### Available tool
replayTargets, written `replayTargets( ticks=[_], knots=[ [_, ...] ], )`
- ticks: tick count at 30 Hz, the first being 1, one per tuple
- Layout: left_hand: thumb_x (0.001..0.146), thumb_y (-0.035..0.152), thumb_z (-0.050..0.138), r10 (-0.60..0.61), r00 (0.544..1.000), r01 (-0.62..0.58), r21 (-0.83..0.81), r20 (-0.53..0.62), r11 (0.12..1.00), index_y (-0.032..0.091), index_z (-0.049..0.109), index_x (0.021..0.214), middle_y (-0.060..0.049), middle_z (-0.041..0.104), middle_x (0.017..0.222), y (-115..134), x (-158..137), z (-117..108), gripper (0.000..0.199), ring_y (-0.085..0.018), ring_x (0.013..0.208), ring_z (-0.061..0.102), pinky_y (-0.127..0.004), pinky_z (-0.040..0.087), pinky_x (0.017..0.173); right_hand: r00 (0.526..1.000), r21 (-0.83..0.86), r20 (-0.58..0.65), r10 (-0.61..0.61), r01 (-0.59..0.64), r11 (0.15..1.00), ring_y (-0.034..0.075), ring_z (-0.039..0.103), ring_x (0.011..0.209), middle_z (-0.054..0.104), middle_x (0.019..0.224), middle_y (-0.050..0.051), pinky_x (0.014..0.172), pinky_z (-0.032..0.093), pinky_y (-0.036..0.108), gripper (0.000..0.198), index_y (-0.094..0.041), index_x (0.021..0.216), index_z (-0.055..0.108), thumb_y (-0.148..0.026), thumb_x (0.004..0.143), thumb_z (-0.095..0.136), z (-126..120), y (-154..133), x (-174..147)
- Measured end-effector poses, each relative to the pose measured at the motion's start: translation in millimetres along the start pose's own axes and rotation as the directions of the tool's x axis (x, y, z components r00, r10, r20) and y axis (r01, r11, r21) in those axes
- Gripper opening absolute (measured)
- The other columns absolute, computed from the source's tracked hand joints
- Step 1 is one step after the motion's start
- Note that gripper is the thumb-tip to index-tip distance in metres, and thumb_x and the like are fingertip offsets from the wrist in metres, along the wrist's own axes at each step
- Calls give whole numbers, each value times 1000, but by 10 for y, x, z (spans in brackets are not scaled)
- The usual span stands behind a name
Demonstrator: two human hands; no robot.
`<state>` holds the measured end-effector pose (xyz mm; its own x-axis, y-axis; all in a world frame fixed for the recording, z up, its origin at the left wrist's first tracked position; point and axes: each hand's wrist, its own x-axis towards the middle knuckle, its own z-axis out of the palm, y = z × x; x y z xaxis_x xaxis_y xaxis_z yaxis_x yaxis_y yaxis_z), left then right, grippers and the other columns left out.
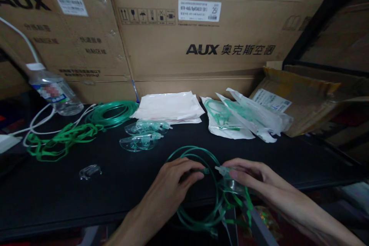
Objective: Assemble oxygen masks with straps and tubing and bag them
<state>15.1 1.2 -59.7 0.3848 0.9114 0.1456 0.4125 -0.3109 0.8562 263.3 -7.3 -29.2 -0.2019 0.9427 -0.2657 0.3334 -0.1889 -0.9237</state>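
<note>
AUX cartons (219, 69): lgst; from 10 round thru 12 to 2, stood behind tbl.
Blk tbl (138, 188): runs 9 to 3 & down twd 6.
Open carton (302, 96): at 3, wht label on side.
Bagged grn sets (245, 119): 3ish, clear/wht pkgs, overlapping, just left of open carton.
Wht packs (170, 105): flat stack nr ctr.
L hand (175, 180): 6; thumb & index pinching tube end.
R hand (253, 175): btwn 4 & 5; thumb & fingers pinching held mask.
Btl (57, 94): 9, clear, wht cap, tilted.
Grn straps (63, 142): btwn 8 & 9, tangled.
Tubing coil (112, 113): 9, grn, btwn btl & wht packs.
Held tubing (198, 223): 6, grn, looped around & below L hand.
Loose masks (144, 134): 8, clear grn, just in front of wht packs.
Held mask (235, 186): 5, over tbl's near edge, grn strap hanging.
Clear bits (90, 172): 8, farther out than loose masks.
Connector (221, 170): 5, on held mask, pointing twd 9.
Tube end (205, 170): btwn 5 & 6, just beside connector, small gap, not touching.
</note>
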Motion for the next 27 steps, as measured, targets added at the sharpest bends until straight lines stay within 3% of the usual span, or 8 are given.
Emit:
replayTargets(
  ticks=[7, 13, 18, 22, 27],
  knots=[
    [97, 20, 67, 16, 1000, -15, -57, 20, 998, 24, 78, 106, -1, 78, 104, 27, -11, -24, 15, -17, 95, 72, -24, 50, 88, 997, -82, 78, 0, 6, 997, 24, 68, 81, 76, 85, 6, 71, 56, 33, 58, -22, 101, 81, -73, 77, 72, 70, -48, 46],
    [97, 21, 67, 55, 997, -52, -74, 45, 996, 25, 78, 107, -1, 77, 104, 40, 4, -35, 15, -17, 96, 71, -25, 49, 88, 980, -151, 175, -93, 120, 981, 21, 67, 86, 75, 92, 4, 74, 54, 29, 37, -20, 101, 74, -54, 86, 71, 73, -155, 64],
    [93, 23, 72, 60, 998, -59, -22, 27, 998, 23, 79, 100, -1, 76, 96, 43, -7, -30, 10, -17, 88, 70, -25, 49, 79, 976, -368, 155, -154, 201, 908, 21, 67, 77, 76, 81, 1, 68, 54, 27, 22, -20, 93, 81, -38, 85, 71, 110, -220, 107],
    [93, 23, 73, 98, 995, -98, -25, -3, 995, 21, 80, 100, -2, 77, 95, 15, -15, -5, 10, -17, 88, 71, -24, 50, 79, 973, -448, 148, -176, 224, 866, 21, 68, 73, 77, 77, 0, 62, 52, 26, 21, -20, 88, 82, -36, 88, 67, 200, -269, 101],
    [100, 25, 64, 182, 983, -182, -21, 4, 983, 20, 78, 107, -3, 75, 98, -20, -45, 10, 17, -16, 90, 69, -23, 50, 82, 948, -537, 171, -269, 318, 781, 22, 72, 80, 79, 88, 3, 72, 54, 30, 20, -21, 94, 78, -31, 95, 60, 311, -345, 9]
  ],
)
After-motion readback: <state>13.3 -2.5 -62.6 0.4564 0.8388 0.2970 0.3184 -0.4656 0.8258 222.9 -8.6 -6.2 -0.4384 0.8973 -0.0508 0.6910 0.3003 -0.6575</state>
